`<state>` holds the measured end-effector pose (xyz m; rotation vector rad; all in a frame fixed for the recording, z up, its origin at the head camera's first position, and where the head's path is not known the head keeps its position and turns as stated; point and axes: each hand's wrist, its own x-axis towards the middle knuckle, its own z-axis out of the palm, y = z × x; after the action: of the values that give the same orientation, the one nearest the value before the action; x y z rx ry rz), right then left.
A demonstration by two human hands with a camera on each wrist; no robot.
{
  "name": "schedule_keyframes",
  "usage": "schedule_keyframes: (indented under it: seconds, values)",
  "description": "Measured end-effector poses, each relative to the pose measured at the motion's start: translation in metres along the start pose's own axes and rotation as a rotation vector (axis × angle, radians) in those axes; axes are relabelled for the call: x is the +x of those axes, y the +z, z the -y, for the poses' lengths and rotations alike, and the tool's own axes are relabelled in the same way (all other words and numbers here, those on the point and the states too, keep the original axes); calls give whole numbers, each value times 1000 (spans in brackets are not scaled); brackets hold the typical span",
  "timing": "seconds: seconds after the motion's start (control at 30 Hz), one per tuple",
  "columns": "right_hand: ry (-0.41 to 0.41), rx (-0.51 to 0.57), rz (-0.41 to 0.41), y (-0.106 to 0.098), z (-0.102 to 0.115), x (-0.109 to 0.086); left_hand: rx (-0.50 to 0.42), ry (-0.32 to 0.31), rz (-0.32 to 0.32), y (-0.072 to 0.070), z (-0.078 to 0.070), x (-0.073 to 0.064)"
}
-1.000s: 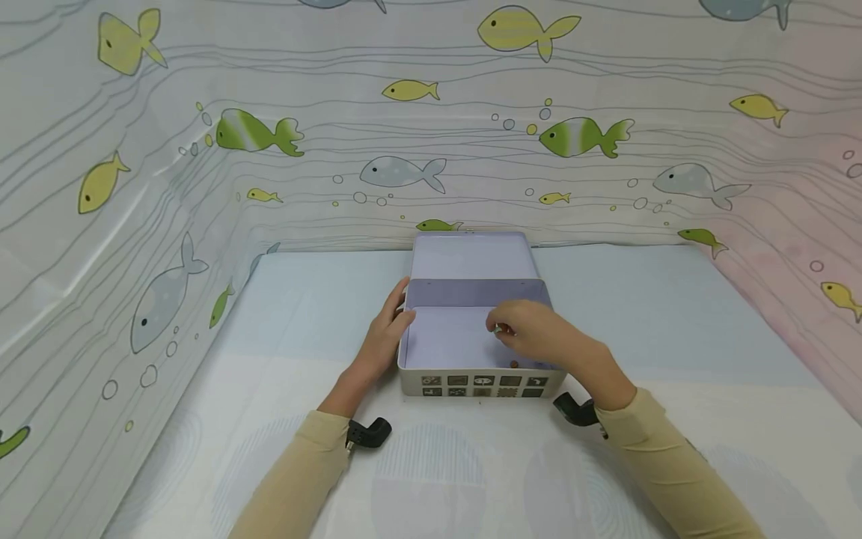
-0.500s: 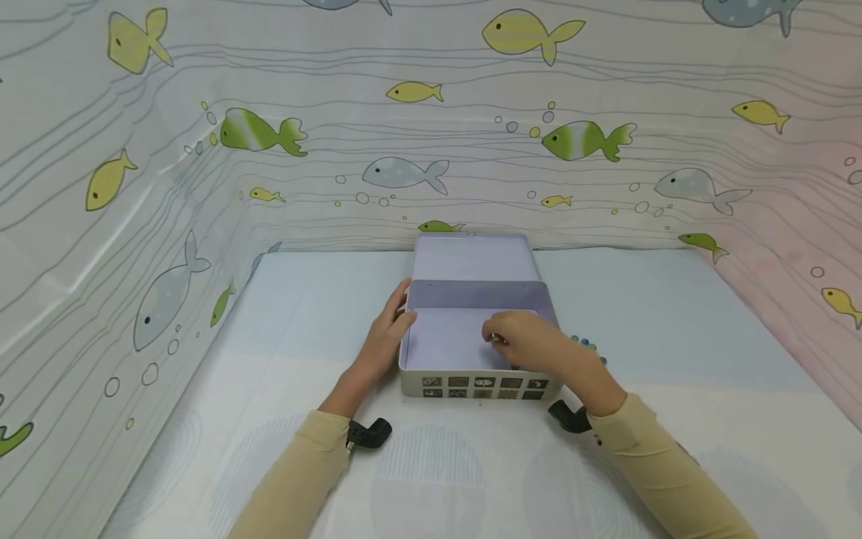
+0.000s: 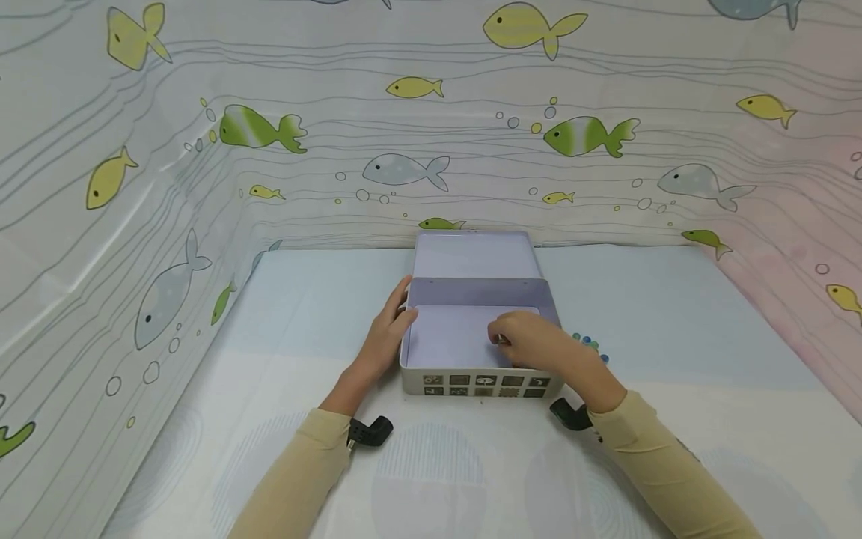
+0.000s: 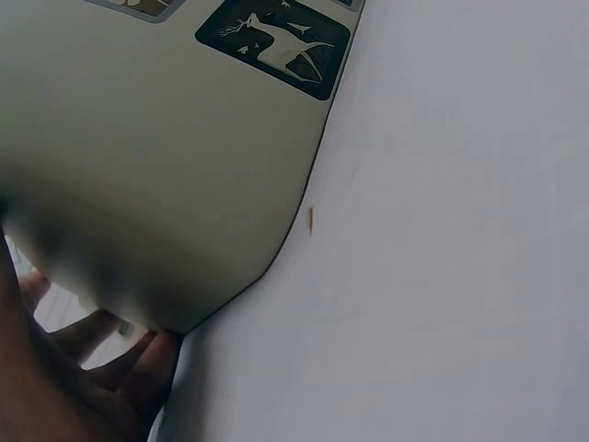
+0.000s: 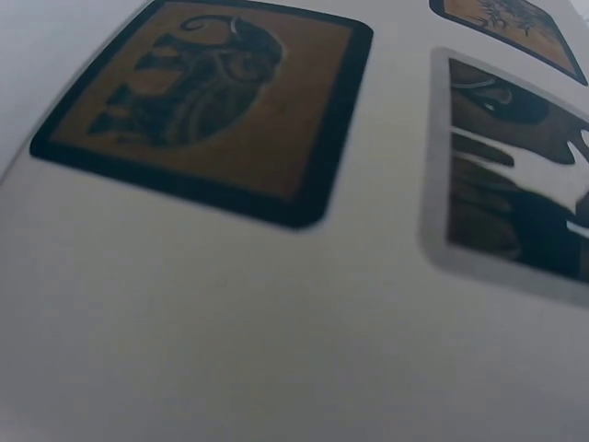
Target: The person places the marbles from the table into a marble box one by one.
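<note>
A tin box (image 3: 450, 337) with a lavender inside stands with its lid (image 3: 474, 254) folded back. At its left wall, my left hand (image 3: 385, 335) grips the side, thumb at the rim and fingers along the outside. In the left wrist view, the fingers (image 4: 152, 378) sit by a lower corner of the box. My right hand (image 3: 532, 340) reaches inside the box on the right, fingers curled. A small greenish thing (image 3: 502, 340) shows between the fingertips, mostly hidden. The right wrist view shows only the box's outer wall (image 5: 221, 322), printed with an elephant picture.
Several small blue and green beads (image 3: 587, 341) lie on the table just right of the box, partly behind the right forearm. Behind the table rises a fish-patterned sheet (image 3: 323, 217), which also covers the sides.
My right hand has moved slightly lower and toward the front of the box, uncovering the beads at the right and covering a small brown ball inside. The left hand stays in place.
</note>
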<state>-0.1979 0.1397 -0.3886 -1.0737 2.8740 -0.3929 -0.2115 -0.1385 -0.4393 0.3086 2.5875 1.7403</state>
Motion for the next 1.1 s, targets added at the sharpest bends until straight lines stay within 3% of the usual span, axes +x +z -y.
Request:
schedule_keyframes:
  seconds: [0.23,1.1]
  values:
    - [23,9,38,-1,1,-1,1,7,0,0,-1,0]
    - [10,3,-31,-8,-2,-5,9,12,-3,0,-1,0]
